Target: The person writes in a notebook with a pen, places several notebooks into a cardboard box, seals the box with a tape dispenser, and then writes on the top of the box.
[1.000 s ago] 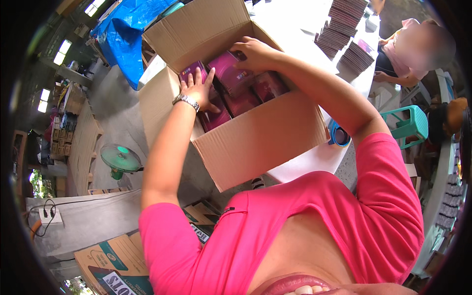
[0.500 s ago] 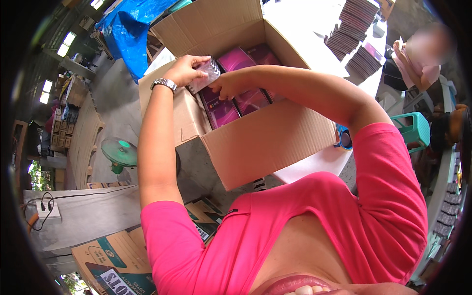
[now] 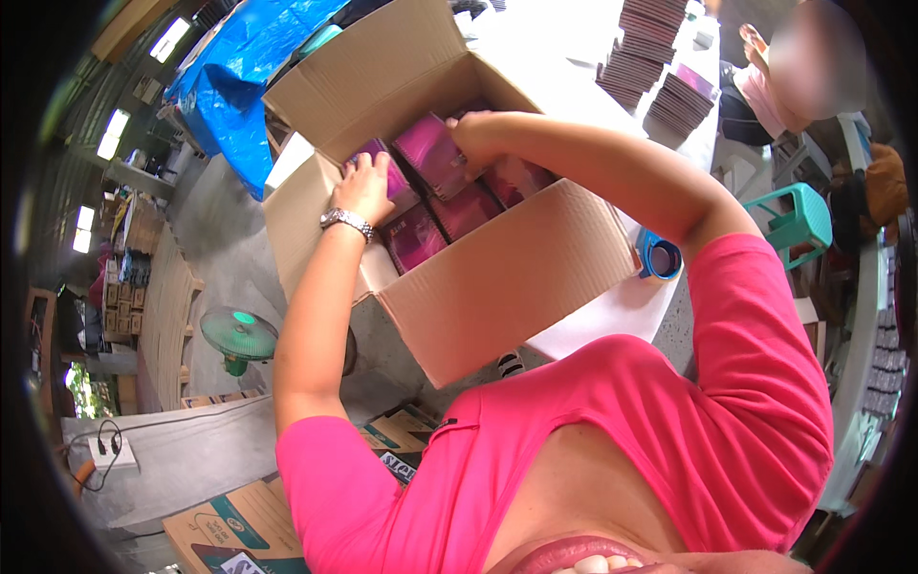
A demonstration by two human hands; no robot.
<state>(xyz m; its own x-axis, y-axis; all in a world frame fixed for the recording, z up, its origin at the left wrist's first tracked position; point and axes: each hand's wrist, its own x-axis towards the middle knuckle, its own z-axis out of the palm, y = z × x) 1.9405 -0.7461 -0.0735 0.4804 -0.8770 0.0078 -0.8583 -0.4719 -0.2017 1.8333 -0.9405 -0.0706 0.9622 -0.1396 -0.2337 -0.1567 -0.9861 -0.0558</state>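
An open cardboard box (image 3: pixel 507 282) in front of me holds several stacks of purple spiral notebooks (image 3: pixel 416 236). My left hand (image 3: pixel 366 188), with a metal-band watch at the wrist, lies over the notebooks at the box's left side, fingers spread. At the middle of the box, my right hand (image 3: pixel 475 142) grips the right side of a notebook stack (image 3: pixel 427 156). That stack sits higher than those nearer me. Part of my right fingers is hidden behind its edge.
The box stands on a white table (image 3: pixel 612 320), with a blue mug (image 3: pixel 658 256) beside it. Dark notebook stacks (image 3: pixel 639 57) stand farther back, near a seated person (image 3: pixel 765 96). A green stool (image 3: pixel 798 225), a fan (image 3: pixel 239 335) and printed cartons (image 3: pixel 234 521) surround me.
My left hand has let go of the clear plastic it held and moved down onto the notebooks. My right hand has shifted right and away, onto a notebook stack.
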